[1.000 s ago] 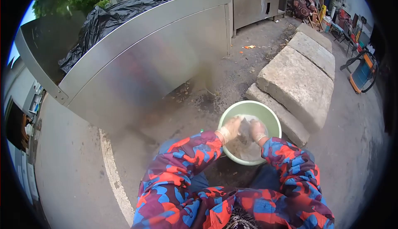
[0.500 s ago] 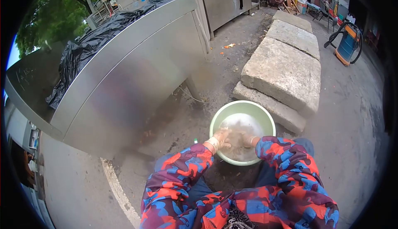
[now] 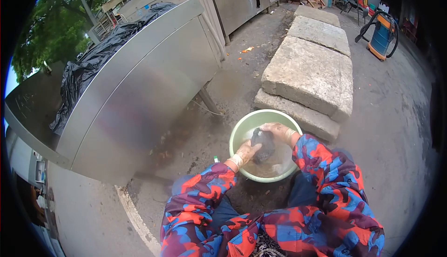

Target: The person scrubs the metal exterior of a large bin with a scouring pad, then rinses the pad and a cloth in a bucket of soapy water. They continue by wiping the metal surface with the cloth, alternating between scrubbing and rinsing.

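Rough grey pavement [image 3: 386, 131], round green basin [image 3: 241, 127], left hand [image 3: 245, 153] and right hand [image 3: 278, 130] — grip closed on crumpled dark cloth [image 3: 264, 146]

Outdoor paved yard [image 3: 391, 117] on my remote feed, identified by trees [image 3: 51, 43], stacked stone-like blocks [image 3: 307, 68], metal units [image 3: 139, 89], painted ground line [image 3: 135, 217].

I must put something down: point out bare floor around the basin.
Bare floor lies right of the slabs, between the vacuum and the right sleeve. More lies left of the white line, short of the steel bin. The basin is crowded: slabs close at its far right, knees just below, left hand and right hand on a dark bundle inside.
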{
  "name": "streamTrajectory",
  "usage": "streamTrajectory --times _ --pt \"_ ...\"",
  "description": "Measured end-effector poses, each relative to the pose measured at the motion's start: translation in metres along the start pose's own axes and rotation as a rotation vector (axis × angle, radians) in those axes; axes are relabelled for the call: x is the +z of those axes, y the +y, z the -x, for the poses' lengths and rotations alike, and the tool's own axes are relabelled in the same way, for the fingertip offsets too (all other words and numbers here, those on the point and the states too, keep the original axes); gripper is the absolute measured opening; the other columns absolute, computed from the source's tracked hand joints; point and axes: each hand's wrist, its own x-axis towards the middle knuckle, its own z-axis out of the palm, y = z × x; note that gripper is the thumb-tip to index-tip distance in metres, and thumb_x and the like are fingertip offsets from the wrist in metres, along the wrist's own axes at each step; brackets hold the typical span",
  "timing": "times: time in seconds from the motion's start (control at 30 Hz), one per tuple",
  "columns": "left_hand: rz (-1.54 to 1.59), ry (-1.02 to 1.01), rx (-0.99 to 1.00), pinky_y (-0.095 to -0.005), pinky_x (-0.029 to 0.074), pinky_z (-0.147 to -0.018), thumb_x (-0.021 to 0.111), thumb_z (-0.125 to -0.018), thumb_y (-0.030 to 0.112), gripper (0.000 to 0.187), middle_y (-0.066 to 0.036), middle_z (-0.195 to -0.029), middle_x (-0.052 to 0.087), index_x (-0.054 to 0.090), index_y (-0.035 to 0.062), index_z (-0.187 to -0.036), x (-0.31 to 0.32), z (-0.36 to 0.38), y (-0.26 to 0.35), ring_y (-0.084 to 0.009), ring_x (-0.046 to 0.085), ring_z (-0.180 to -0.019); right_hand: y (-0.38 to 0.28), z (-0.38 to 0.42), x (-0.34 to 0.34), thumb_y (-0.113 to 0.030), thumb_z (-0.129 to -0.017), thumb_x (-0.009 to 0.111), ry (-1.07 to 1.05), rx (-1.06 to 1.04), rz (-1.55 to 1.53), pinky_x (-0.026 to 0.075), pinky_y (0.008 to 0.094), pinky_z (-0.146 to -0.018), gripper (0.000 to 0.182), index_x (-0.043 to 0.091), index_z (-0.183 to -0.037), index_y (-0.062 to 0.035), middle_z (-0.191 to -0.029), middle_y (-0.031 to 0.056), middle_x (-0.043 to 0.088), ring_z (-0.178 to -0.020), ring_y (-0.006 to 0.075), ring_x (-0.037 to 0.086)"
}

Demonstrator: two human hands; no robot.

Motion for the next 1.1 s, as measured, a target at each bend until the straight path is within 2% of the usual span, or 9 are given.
streamTrajectory --times 0.1,0.13,0.23,0.3,0.4,0.57,0.97,1.07,1.1 --pt "0.002 0.122 0.051 -0.0345 0.049 -0.079 0.053 -0.094 0.027 0.034 -0.006 -0.103 0.060 0.051 0.0047 -0.120 -0.007 -0.028 -0.052 -0.0179 0.058 -0.088 0.000 0.014 0.007 -0.041 -0.085 0.057 -0.206 0.000 0.358 0.030 0.0358 -0.106 0.059 0.050 -0.131 -0.0041 -0.133 0.0169 0.048 -0.125 0.0284 0.043" --pt "-0.027 0.101 -0.017 -0.0348 0.048 -0.080 0.050 -0.095 0.030 0.035 -0.008 -0.104 0.060 0.051 0.0041 -0.119 -0.012 -0.022 -0.041 -0.0189 0.058 -0.091 0.006 0.007 0.009 -0.048 -0.081 0.060 -0.116 0.201 0.557 0.027 0.0361 -0.109 0.077 0.041 -0.136 0.0017 -0.139 0.0211 0.041 -0.131 0.0307 0.037" --pt "0.064 0.123 -0.048 -0.0349 0.048 -0.081 0.044 -0.097 0.035 0.039 -0.012 -0.106 0.061 0.052 0.0036 -0.119 -0.013 -0.019 -0.043 -0.0217 0.060 -0.094 0.018 -0.002 0.006 -0.051 -0.078 0.062 -0.212 0.174 0.650 0.027 0.0339 -0.108 0.083 0.040 -0.134 0.0061 -0.138 0.0215 0.042 -0.130 0.0303 0.039" --pt "-0.331 0.151 -0.050 -0.0362 0.049 -0.081 0.045 -0.097 0.034 0.041 -0.014 -0.106 0.062 0.047 0.0054 -0.127 -0.018 -0.016 -0.032 -0.0241 0.060 -0.098 0.016 -0.004 0.002 -0.051 -0.077 0.063 -0.193 0.138 0.754 0.027 0.0337 -0.108 0.082 0.041 -0.134 0.0052 -0.138 0.0220 0.043 -0.130 0.0304 0.038" --pt "-0.405 0.089 0.029 -0.0373 0.052 -0.078 0.047 -0.096 0.029 0.046 -0.016 -0.102 0.061 0.038 0.0059 -0.134 -0.021 0.016 0.037 -0.0259 0.062 -0.092 0.010 0.002 -0.003 -0.042 -0.077 0.067 -0.045 0.033 0.516 0.034 0.0349 -0.104 0.071 0.050 -0.127 0.0045 -0.131 0.0199 0.050 -0.123 0.0280 0.046" --pt "0.231 0.080 -0.267 -0.0343 0.055 -0.067 0.050 -0.094 0.020 0.025 -0.012 -0.091 0.058 0.049 0.0038 -0.112 -0.017 0.013 0.041 -0.0203 0.061 -0.070 0.046 -0.028 -0.026 -0.007 -0.078 0.065 -0.127 0.083 -0.211 0.044 0.0342 -0.092 0.042 0.056 -0.119 -0.0020 -0.110 0.0082 0.063 -0.100 0.0211 0.059" --pt "0.462 0.040 -0.277 -0.0413 0.053 -0.074 0.051 -0.093 0.017 0.031 -0.018 -0.102 0.058 0.042 0.0032 -0.119 -0.034 0.009 0.021 -0.0299 0.060 -0.088 0.048 -0.036 -0.031 -0.003 -0.080 0.061 -0.290 -0.012 -0.404 0.048 0.0324 -0.086 0.025 0.060 -0.105 -0.0009 -0.099 0.0089 0.064 -0.094 0.0199 0.061" --pt "0.492 0.090 -0.278 -0.0414 0.051 -0.078 0.055 -0.091 0.023 0.040 -0.019 -0.113 0.055 0.040 0.0038 -0.124 -0.031 0.016 0.025 -0.0295 0.058 -0.096 0.060 -0.049 -0.043 -0.004 -0.080 0.061 -0.296 0.020 -0.153 0.050 0.0341 -0.083 0.024 0.062 -0.104 -0.0007 -0.096 0.0086 0.066 -0.090 0.0202 0.063" --pt "0.490 0.087 -0.282 -0.0414 0.051 -0.078 0.055 -0.091 0.023 0.040 -0.019 -0.113 0.055 0.040 0.0038 -0.124 -0.031 0.017 0.024 -0.0295 0.058 -0.096 0.054 -0.044 -0.040 -0.006 -0.080 0.061 -0.008 0.099 0.129 0.051 0.0357 -0.081 0.021 0.063 -0.101 -0.0009 -0.093 0.0080 0.066 -0.087 0.0204 0.064"
